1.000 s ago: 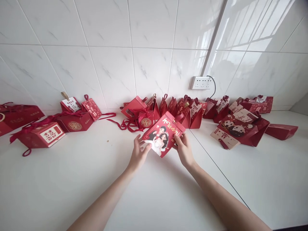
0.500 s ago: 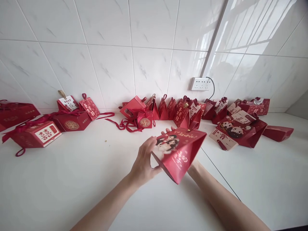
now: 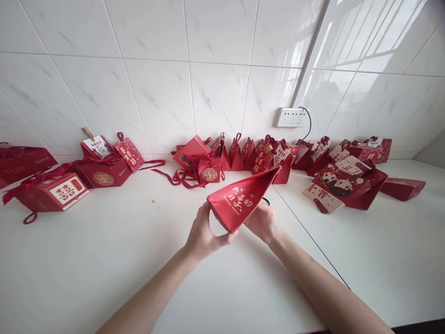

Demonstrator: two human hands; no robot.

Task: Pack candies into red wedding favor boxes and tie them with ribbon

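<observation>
A red triangular paper gift box point(image 3: 236, 199) with white Chinese lettering is held tilted above the white counter. My left hand point(image 3: 205, 236) grips its left and lower edge, thumb underneath the near corner. Behind the box's right side, my right hand point(image 3: 262, 221) is closed against it, with its fingertips mostly hidden by the box. A small dark curved thing point(image 3: 266, 201) shows just above that hand; I cannot make out what it is. One triangular side of the box faces me, and its pointed top leans up to the right.
Several small red boxes point(image 3: 235, 155) line the tiled wall. Ribboned boxes point(image 3: 104, 175) stand at the left. To the right are a box with cartoon faces point(image 3: 351, 188) and a red box lying down point(image 3: 403, 188). A white socket strip point(image 3: 290, 118) is on the wall. A seam point(image 3: 306, 225) crosses the counter.
Both hands have turned the gift box, so its picture of a couple has gone from view and the lettered side faces me. My right hand now shows more beside it.
</observation>
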